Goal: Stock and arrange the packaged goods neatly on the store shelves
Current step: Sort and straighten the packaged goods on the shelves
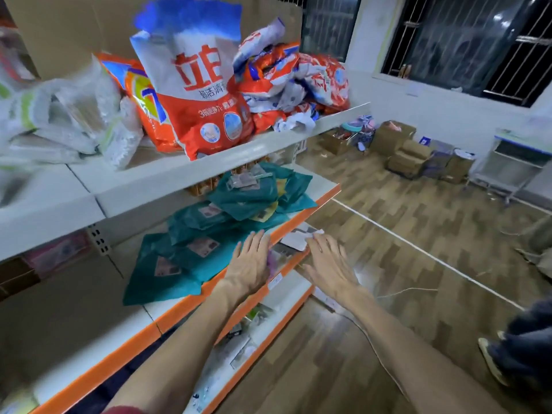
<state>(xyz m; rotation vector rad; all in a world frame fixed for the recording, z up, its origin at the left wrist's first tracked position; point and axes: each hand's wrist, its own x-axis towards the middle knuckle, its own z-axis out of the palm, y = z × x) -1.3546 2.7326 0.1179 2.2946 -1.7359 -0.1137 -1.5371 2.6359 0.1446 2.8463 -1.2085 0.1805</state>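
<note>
Left hand (pixel 251 261) lies flat, grip released, on teal bags (pixel 185 252) at the middle shelf's (pixel 179 310) near edge. Right hand (pixel 328 264), grip released, apparently touches a blurred white packet (pixel 295 239) to the right.

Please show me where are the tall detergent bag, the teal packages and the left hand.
Tall detergent bag (pixel 203 115): head view, middle of its orange front.
Teal packages (pixel 194 234): head view, teal wrapper in the pile's middle.
Left hand (pixel 249 262): head view, back of the hand.
</note>
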